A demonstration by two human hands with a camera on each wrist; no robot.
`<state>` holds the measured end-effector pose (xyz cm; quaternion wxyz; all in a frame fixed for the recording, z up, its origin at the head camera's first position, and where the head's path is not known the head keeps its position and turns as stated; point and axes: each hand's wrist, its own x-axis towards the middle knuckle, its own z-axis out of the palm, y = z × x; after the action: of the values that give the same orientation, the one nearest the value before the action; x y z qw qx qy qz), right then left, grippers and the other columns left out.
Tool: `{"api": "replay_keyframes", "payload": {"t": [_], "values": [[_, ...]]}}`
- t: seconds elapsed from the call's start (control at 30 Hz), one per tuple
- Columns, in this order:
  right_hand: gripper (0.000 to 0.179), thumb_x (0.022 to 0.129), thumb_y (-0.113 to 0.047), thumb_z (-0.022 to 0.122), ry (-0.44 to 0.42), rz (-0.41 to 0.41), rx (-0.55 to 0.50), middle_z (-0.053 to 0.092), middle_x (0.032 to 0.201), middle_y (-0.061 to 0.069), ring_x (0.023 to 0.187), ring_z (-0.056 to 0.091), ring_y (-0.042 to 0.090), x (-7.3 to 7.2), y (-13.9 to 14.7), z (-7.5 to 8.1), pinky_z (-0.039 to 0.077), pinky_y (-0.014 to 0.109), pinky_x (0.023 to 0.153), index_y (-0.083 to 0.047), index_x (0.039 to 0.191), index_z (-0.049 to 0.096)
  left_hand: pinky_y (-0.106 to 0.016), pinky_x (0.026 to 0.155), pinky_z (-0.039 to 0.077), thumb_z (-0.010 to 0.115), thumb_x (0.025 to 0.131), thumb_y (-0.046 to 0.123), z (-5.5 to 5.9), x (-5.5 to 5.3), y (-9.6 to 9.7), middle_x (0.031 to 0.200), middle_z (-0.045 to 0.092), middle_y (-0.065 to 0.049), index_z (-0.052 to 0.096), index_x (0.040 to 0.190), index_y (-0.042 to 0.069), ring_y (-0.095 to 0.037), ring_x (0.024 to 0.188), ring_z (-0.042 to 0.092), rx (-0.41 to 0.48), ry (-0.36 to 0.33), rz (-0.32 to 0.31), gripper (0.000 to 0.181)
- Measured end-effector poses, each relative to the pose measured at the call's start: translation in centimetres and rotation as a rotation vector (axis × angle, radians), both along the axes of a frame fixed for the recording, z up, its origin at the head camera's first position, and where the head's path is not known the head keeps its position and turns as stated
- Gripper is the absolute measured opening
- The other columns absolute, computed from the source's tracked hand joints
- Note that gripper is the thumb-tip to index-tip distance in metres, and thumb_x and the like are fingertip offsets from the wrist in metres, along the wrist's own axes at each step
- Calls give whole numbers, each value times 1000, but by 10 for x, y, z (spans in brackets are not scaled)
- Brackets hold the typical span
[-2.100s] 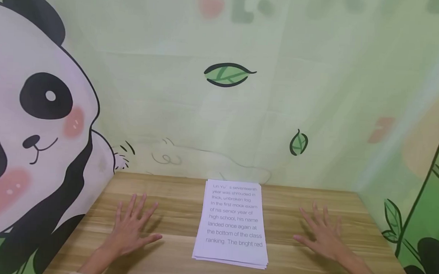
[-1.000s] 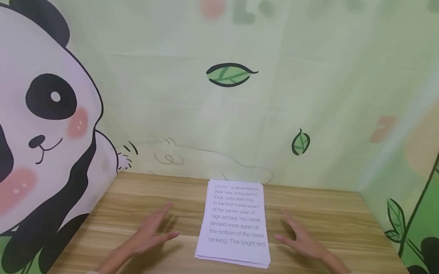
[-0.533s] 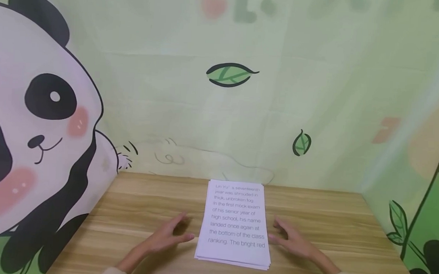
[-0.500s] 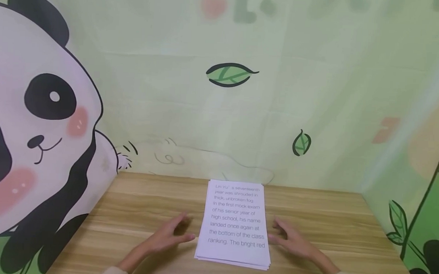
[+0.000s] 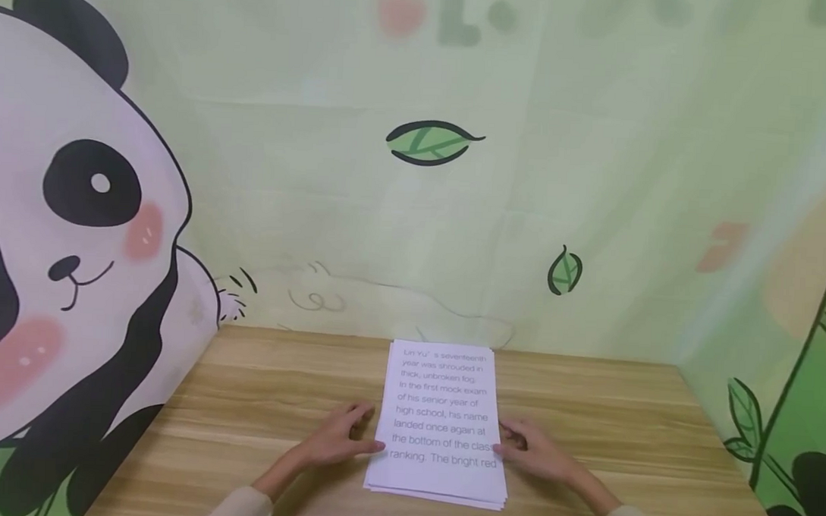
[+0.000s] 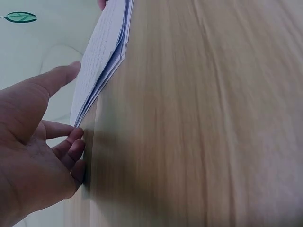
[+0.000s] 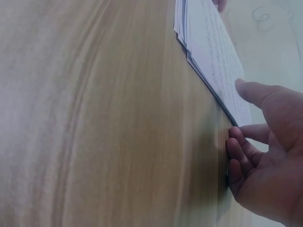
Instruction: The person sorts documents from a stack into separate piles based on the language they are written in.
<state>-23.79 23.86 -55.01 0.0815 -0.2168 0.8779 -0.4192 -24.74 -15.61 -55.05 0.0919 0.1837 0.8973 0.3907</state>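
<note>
A stack of white paper sheets point(image 5: 439, 475), the top one printed with large English text, lies on the wooden table point(image 5: 258, 389) with its edges slightly uneven. At its left edge is my left hand point(image 5: 328, 441), the thumb reaching over the margin. My right hand point(image 5: 539, 452) mirrors it at the right edge. In the left wrist view the fingertips point(image 6: 78, 135) meet the side of the stack near the tabletop while the thumb stands above the sheets. The right wrist view shows the same: loosely bent fingers point(image 7: 236, 142) at the paper's side, thumb raised over it.
Behind the table hangs a pale green backdrop point(image 5: 307, 163) with a large printed panda point(image 5: 99, 239) on the left and leaves. Bamboo point(image 5: 807, 393) is printed at the right. The far end of the stack lies close to the table's back edge.
Both hands, first spread flat apart over the table, have come inward from either side to the paper stack's long edges, fingers bending. The stack has stayed in place.
</note>
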Motion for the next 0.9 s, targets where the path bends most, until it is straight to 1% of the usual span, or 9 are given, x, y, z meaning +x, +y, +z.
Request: {"api": "replay_keyframes", "payload": {"t": [0.07,0.13,0.2,0.27,0.4,0.5,0.6,0.73,0.9], "values": [[63,94,-21,71,-2,4,4,56,108,13,94,48,17,0,-1,0,42,19,78,17,139,50,-60,102,45,81,84,38,0,-1,2,134,57,-22,52,146,0,-37,122,52,-18,27,-3,79],[63,94,-22,71,-11,6,12,56,111,15,97,49,18,1,-1,1,42,20,79,15,140,50,-58,99,46,81,85,36,1,-1,4,131,59,-21,54,145,2,-35,118,53,-30,51,-21,74],[64,94,-22,71,-18,-3,17,56,114,16,101,50,20,1,-1,0,45,20,82,15,141,49,-56,97,45,80,85,35,0,-1,6,128,60,-20,56,144,4,-34,117,53,-26,59,-36,70],[64,95,-22,70,-18,-9,23,56,116,18,104,52,22,2,-1,0,47,20,84,15,142,48,-50,95,44,79,86,36,-2,-1,9,125,62,-17,58,143,5,-31,115,53,-29,71,-38,68],[64,94,-20,71,1,-11,16,56,115,18,103,55,21,3,-3,0,50,20,85,16,142,48,-41,92,42,77,87,40,-6,-2,14,119,64,-14,58,141,0,-28,111,52,-22,97,-41,69],[62,94,-18,70,12,-14,2,56,111,17,97,54,18,5,-5,2,48,19,81,16,140,48,-42,92,42,76,89,35,-3,0,18,116,63,-15,54,143,-4,-28,109,51,-1,82,-62,70],[61,94,-17,70,30,-22,0,56,107,14,93,51,14,6,-6,2,46,18,78,17,139,49,-42,92,42,75,90,29,3,5,21,116,60,-15,51,145,-5,-28,111,50,17,51,-72,70],[62,93,-15,71,75,-30,20,57,103,11,87,48,8,9,-7,3,44,17,73,20,138,48,-39,92,42,75,90,26,8,10,25,117,58,-16,50,146,-6,-28,112,49,11,40,-81,68],[62,92,-14,72,77,-67,28,54,99,10,83,45,7,15,-10,3,41,17,69,18,139,49,-43,94,42,74,90,25,7,13,26,117,58,-16,50,145,-7,-29,114,49,19,35,-69,68]]}}
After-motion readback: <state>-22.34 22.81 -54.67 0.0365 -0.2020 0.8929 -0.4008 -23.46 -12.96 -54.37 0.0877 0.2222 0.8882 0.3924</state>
